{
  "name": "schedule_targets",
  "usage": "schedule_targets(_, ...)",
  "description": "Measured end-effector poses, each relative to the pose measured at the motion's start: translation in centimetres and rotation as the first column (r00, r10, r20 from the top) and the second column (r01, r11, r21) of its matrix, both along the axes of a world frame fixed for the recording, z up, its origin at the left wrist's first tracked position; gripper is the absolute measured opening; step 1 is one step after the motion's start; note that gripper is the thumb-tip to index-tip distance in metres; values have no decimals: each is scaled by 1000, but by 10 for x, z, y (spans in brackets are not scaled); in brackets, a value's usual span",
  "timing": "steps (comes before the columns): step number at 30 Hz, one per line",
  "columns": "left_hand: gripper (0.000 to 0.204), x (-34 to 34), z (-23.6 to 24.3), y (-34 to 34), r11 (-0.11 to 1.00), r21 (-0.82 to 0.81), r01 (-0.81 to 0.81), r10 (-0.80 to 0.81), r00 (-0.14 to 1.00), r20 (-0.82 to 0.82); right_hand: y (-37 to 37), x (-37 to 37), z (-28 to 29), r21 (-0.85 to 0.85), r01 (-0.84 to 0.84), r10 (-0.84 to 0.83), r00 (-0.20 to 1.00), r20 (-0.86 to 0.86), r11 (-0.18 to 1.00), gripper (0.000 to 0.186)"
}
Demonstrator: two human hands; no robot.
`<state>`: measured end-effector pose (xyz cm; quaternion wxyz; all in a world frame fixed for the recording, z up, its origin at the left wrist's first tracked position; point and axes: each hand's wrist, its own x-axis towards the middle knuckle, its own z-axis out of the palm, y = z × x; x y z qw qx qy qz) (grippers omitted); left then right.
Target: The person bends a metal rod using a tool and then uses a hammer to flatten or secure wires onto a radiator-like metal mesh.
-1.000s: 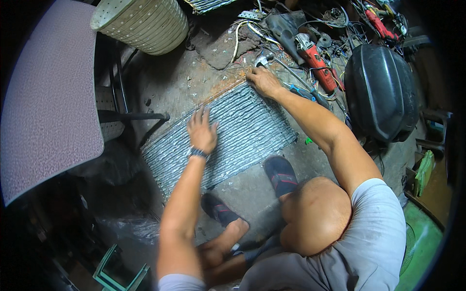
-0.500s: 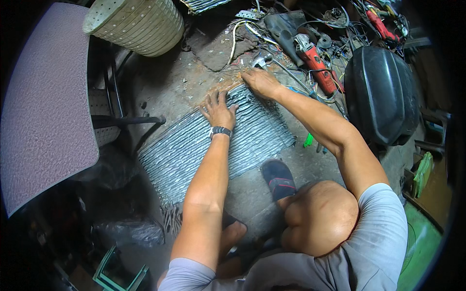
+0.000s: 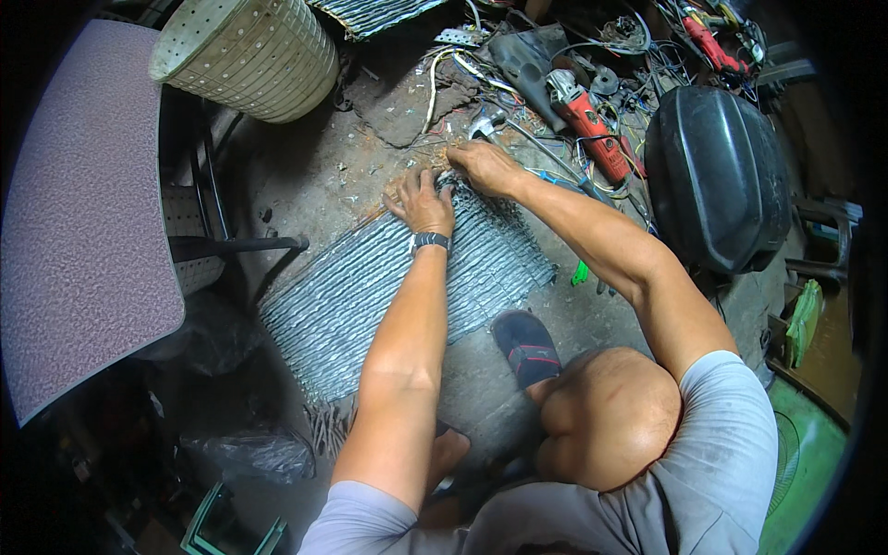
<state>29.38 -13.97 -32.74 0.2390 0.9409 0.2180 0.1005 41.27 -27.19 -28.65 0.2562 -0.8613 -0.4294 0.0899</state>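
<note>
A grey, ribbed mat-like panel lies aslant on the concrete floor in front of me. My left hand, with a dark watch at the wrist, rests on its far edge, palm down and fingers spread. At the panel's far right corner, my right hand is closed, thumb and fingers drawn together. Whatever is between those fingers is hidden from this view. Just beyond the right hand lies a hammer-like tool with a metal head.
A red angle grinder lies among tangled wires at the far right. Beside it stands a black case. A pale perforated basket and a speckled tabletop are on the left. My sandalled foot is near the panel's near edge.
My right hand has moved slightly left, nearer to my left hand. The left hand stays on the panel's far edge, a little farther right along it. The view has shifted slightly.
</note>
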Motion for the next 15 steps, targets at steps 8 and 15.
schedule_targets(8,52,-27,1,22,999,5,39,-39,992,119,-5,3,-9,51,-46,47,999,-11,998,20)
schedule_targets(15,45,-28,-5,21,1000,16,10,-11,999,47,-3,7,-3,-38,-96,97,995,25,995,18)
